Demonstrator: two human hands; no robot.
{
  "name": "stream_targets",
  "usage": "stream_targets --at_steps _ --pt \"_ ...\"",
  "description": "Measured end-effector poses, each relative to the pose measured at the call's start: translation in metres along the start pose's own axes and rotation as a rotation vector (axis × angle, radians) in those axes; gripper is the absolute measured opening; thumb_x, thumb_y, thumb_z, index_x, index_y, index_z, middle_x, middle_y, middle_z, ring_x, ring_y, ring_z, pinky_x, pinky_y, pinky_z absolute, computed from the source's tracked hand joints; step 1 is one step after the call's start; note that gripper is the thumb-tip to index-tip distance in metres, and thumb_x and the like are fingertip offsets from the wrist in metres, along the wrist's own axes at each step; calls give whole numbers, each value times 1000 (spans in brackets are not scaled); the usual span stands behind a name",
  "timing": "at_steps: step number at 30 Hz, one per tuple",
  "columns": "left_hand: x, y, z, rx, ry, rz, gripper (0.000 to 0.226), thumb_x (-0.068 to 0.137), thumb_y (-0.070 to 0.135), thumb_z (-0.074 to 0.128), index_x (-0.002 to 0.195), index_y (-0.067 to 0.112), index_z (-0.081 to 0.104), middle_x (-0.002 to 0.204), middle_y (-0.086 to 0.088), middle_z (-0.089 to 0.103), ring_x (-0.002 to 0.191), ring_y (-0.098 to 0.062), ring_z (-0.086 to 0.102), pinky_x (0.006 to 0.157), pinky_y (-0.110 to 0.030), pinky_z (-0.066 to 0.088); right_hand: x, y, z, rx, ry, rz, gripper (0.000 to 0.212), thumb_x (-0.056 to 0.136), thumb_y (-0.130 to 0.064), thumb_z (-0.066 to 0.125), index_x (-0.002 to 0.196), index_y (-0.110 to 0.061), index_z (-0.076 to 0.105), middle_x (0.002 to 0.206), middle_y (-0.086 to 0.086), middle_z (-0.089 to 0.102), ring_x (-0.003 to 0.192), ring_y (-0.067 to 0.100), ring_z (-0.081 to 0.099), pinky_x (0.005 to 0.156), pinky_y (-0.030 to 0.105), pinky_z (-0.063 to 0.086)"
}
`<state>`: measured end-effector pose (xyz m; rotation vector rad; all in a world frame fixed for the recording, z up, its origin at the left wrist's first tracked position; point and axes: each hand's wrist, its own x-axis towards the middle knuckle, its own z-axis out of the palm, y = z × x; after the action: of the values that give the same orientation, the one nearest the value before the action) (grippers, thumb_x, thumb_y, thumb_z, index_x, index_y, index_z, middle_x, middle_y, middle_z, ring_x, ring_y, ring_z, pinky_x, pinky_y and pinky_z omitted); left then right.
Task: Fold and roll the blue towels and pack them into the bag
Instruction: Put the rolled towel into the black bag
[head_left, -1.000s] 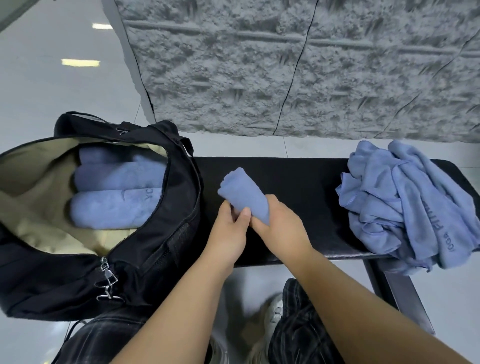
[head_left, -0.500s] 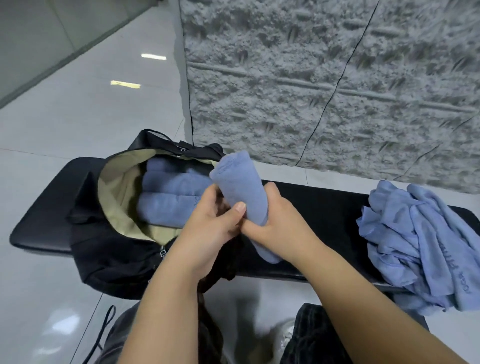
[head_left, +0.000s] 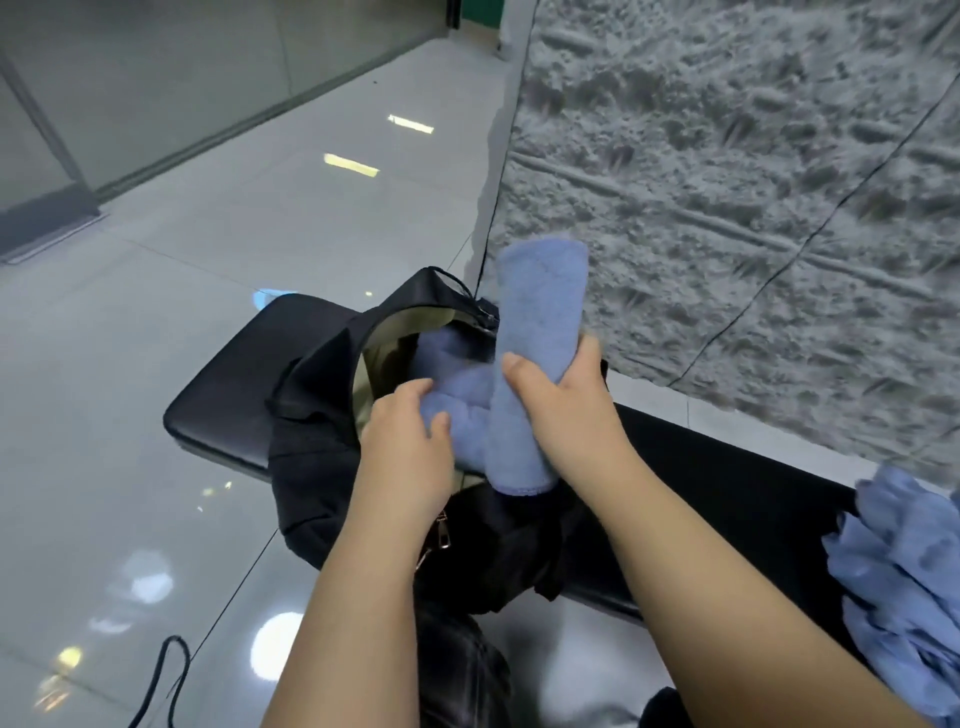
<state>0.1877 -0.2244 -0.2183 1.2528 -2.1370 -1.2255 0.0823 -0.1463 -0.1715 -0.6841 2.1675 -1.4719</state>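
Glossy grey floor tiles (head_left: 156, 364) fill the left, with a rough grey wall (head_left: 753, 156) behind. A black padded bench (head_left: 223, 395) carries the open black bag (head_left: 311, 415), blue rolls (head_left: 457, 395) visible inside against its tan lining. The left hand (head_left: 405, 447) reaches into the opening, fingers loose, resting on those rolls. The right hand (head_left: 566, 410) clasps a rolled blue towel (head_left: 535, 353) over the bag, long axis near vertical, top tilted slightly right. A loose towel heap (head_left: 904, 582) lies far right.
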Motion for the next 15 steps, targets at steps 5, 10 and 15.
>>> stream_targets --at_steps 5,10,15 --pt "11 -13 1 25 -12 -87 45 96 9 41 140 10 36 144 -8 39 124 -19 43 83 -16 30 12 16 36 131 83 25 38 90 -15 58 110 -17 25 95 -12 41 82 -7 49 65 10 41" --pt "14 -20 1 41 -73 -116 42 92 2 40 133 6 40 134 -11 45 113 -25 50 80 -24 37 15 50 60 -95 1 -52 47 84 -17 63 117 -12 30 94 -9 46 86 12 51 76 28 44" --pt "21 -27 5 37 -60 -142 47 87 0 42 134 6 39 127 -15 49 107 -31 52 78 -31 41 13 75 45 -715 -201 -192 50 85 -17 59 125 -7 31 115 11 45 108 28 45 84 38 41"
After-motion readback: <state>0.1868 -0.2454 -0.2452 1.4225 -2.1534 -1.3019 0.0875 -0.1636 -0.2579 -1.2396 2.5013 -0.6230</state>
